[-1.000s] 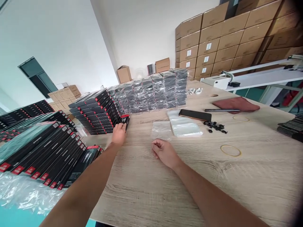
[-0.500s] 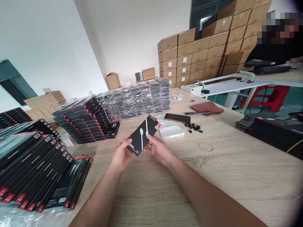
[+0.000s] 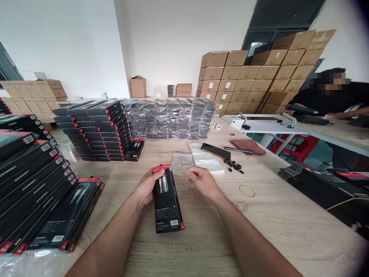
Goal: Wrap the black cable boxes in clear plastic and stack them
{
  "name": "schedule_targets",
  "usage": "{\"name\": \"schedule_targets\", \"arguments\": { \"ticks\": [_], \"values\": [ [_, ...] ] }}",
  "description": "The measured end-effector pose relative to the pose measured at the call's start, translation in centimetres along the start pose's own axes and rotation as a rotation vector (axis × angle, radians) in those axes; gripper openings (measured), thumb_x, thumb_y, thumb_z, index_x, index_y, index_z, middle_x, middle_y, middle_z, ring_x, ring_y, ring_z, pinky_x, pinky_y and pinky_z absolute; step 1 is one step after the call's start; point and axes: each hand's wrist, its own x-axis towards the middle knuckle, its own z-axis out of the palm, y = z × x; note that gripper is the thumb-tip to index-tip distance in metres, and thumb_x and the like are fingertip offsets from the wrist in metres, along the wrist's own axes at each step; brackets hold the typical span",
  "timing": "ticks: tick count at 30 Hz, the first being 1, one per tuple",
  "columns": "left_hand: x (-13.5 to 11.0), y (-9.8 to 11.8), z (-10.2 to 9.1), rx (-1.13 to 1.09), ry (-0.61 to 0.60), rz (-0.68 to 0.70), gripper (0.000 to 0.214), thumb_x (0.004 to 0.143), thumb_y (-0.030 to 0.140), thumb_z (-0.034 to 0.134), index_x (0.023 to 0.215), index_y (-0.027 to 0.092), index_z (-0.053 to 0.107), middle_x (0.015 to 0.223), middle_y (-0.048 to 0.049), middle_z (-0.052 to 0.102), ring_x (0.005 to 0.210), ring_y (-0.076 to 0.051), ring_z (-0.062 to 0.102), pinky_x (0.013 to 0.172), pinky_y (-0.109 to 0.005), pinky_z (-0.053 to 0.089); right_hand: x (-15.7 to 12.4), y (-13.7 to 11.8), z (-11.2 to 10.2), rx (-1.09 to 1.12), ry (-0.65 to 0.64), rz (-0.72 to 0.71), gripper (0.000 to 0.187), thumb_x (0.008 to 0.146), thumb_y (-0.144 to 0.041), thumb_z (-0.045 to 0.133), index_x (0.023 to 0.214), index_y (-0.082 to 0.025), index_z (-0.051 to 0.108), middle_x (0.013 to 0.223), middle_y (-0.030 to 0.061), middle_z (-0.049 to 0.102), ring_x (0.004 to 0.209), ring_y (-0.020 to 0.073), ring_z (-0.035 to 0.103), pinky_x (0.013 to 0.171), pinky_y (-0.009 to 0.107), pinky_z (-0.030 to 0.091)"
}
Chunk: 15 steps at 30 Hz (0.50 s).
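- Here's the black cable box [image 3: 167,200], red tab at the top end, lying at a slant on the table [image 3: 288,227], right in front of the person.
- The left hand [image 3: 147,187] has that top end, its grip clamped around the box's corner.
- The right hand [image 3: 201,182] is off the box, just beside it, grip loose and fingers apart, hovering over the table.
- Just ahead, a small clear plastic bag [image 3: 182,159] lies beside a larger clear bag [image 3: 206,158], with a phone [image 3: 216,151] touching the larger bag's far edge.
- To the right: a scatter of small black pieces [image 3: 233,166], a rubber band [image 3: 247,191], a pen [image 3: 238,149] and a reddish cloth [image 3: 248,146].
- On the left, rows of matching boxes [image 3: 37,184] fill the table's edge.
- Further up, one lone box [image 3: 134,150] sits against a tall stack [image 3: 98,129], next to a big shrink-wrapped block of packs [image 3: 170,118].
- Far right, a co-worker [image 3: 325,96] works at another table, with cardboard cartons [image 3: 253,77] piled high behind.
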Motion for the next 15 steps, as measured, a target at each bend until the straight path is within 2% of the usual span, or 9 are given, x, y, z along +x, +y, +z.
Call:
{"name": "schedule_targets", "arguments": {
  "ticks": [2,4,7,10,15],
  "values": [
    [0.1,-0.1,-0.2,0.083,0.044,0.007,0.034,0.065,0.024,0.069,0.097,0.016,0.064,0.074,-0.002,0.066,0.062,-0.015,0.059,0.059,-0.026,0.045,1.4,0.8,-1.3,-0.157,0.244,-0.064,0.027,0.081,-0.044,0.053,0.071,-0.02,0.061,0.068,0.0017,0.064,0.063,0.016,0.056,0.063,0.029,0.042],
    [0.1,-0.2,-0.3,0.173,0.064,0.015,0.033,0.062,0.014,0.063,0.095,0.017,0.065,0.073,-0.0016,0.067,0.065,-0.016,0.059,0.06,-0.025,0.043,2.7,1.3,-1.4,-0.292,0.301,-0.072,0.023,0.079,-0.042,0.056,0.078,-0.021,0.063,0.074,0.0028,0.065,0.067,0.0177,0.057,0.065,0.03,0.042],
    [0.0,0.1,-0.5,0.272,0.036,0.048,0.037,0.058,0.008,0.06,0.093,0.018,0.066,0.076,-0.0019,0.068,0.07,-0.017,0.059,0.065,-0.026,0.042,4.2,1.8,-0.5,-0.459,0.208,-0.02,0.018,0.072,-0.04,0.065,0.079,-0.023,0.065,0.079,0.003,0.066,0.075,0.0195,0.057,0.069,0.031,0.041],
    [-0.1,0.5,-1.0,0.353,0.012,0.071,0.037,0.057,0.009,0.061,0.092,0.017,0.067,0.081,-0.0029,0.069,0.077,-0.02,0.059,0.069,-0.027,0.041,5.6,2.1,0.0,-0.5,0.109,0.023,0.014,0.069,-0.034,0.067,0.064,-0.023,0.063,0.069,0.0005,0.064,0.07,0.0176,0.055,0.068,0.03,0.039],
    [0.4,0.5,-1.6,0.462,0.035,0.126,0.04,0.057,0.009,0.059,0.095,0.017,0.067,0.092,-0.0049,0.069,0.088,-0.022,0.059,0.075,-0.028,0.041,7.3,1.6,-1.9,-0.39,0.006,0.051,0.028,0.07,-0.046,0.058,0.06,-0.019,0.059,0.054,-0.0028,0.054,0.054,0.0135,0.048,0.056,0.027,0.037]
  ]
}}
